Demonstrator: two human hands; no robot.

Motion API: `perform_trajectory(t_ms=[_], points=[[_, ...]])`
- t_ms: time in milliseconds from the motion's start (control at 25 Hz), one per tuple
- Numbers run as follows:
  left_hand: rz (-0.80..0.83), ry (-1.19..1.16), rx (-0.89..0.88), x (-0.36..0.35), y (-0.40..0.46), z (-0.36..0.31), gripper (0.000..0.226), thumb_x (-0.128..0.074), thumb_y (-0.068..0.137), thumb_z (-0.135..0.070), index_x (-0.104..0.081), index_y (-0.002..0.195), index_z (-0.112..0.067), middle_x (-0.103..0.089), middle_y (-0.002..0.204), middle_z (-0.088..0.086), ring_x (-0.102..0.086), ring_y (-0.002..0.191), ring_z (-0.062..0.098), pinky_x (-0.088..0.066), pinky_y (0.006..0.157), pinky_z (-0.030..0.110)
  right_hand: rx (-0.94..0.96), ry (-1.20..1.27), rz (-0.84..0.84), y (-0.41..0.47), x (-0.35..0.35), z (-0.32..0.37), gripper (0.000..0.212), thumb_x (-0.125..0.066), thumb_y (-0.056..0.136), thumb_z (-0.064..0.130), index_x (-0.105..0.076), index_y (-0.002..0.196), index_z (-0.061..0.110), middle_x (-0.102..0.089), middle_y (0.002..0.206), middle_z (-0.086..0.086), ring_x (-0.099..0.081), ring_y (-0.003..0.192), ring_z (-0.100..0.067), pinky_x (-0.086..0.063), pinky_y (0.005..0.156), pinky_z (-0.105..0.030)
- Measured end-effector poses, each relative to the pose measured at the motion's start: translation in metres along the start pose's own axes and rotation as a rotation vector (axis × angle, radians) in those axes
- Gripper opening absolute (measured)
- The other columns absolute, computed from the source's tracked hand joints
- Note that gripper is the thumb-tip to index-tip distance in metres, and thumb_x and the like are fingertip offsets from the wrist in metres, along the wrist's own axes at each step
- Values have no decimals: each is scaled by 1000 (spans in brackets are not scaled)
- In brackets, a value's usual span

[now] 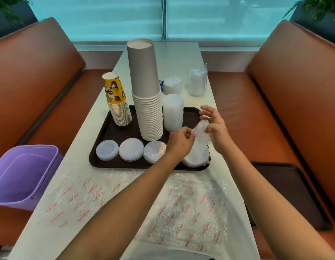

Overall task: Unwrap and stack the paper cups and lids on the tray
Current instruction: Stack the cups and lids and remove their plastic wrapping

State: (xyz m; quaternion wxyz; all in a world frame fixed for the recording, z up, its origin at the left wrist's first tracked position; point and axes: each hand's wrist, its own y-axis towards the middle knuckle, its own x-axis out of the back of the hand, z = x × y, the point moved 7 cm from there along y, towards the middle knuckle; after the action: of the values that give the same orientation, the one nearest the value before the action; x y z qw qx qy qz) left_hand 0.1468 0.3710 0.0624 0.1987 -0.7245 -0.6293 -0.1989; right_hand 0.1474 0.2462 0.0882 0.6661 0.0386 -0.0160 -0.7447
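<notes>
Both hands (pixel 181 141) (pixel 215 128) pinch wrapped lids (pixel 197 152) at tray (pixel 106 162) rt edge.

Tray (pixel 101 147): dark matt textured plastic. Grey cups (pixel 147 102): matt paper. Lids (pixel 131 149): smooth translucent plastic. Wrap (pixel 191 207): crinkled glossy film. Bin (pixel 22 177): smooth purple plastic. Counter (pixel 84 132): smooth, pale.

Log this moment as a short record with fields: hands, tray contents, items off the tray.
left hand: pinches the plastic wrap of the wrapped lid pack
right hand: holds the wrap's top, fingers spread
tray: yellow cup stack, grey cup stack, tall lid stack, three low lid piles
table beyond tray: two wrapped packs
near edge: empty wrappers
left seat: purple bin
</notes>
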Motion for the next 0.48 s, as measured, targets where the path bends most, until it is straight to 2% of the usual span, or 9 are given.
perform_trajectory(t_ms=[80,160,240,320,360,480], points=[[-34,-52,67,5,8,2,17,-54,93,-25,-64,95,-11,-69,89,6,-60,79,16,-43,65,22,-79,-70,-9,-6,4,-21,69,-46,52,1,-41,118,22,-47,99,5,-49,89,-8,-44,65,-13],[-33,-120,95,9,13,-4,16,-54,92,-27,-59,83,-14,-65,80,3,-61,79,19,-48,67,27,-167,-243,68,-17,2,-52,51,-58,73,-5,-44,115,19,-52,96,4,-54,90,-17,-46,68,-18],[22,-251,83,8,16,-11,20,-56,92,-29,-53,76,-17,-61,75,2,-59,75,17,-50,69,32,-182,-410,62,-20,4,-73,24,-62,85,0,-56,100,18,-58,90,4,-57,83,-19,-45,68,-20],[110,-434,84,4,10,-12,8,-57,91,-19,-51,86,-17,-57,86,1,-54,78,13,-44,67,25,-175,-415,-57,-19,12,-74,16,-60,88,3,-62,84,18,-62,82,3,-57,71,-12,-42,64,-17],[133,-441,101,2,6,-5,13,-58,89,-11,-50,97,-16,-55,98,1,-52,85,13,-41,70,25,-164,-401,-98,-19,16,-71,17,-59,88,0,-64,84,16,-63,83,3,-56,71,-6,-43,64,-14],[62,-216,160,0,-3,28,49,-53,84,1,-42,129,-15,-47,130,4,-48,113,19,-40,89,27,-126,-438,-1,-23,7,-65,22,-66,83,2,-65,103,11,-60,94,6,-52,75,3,-41,66,-5]])
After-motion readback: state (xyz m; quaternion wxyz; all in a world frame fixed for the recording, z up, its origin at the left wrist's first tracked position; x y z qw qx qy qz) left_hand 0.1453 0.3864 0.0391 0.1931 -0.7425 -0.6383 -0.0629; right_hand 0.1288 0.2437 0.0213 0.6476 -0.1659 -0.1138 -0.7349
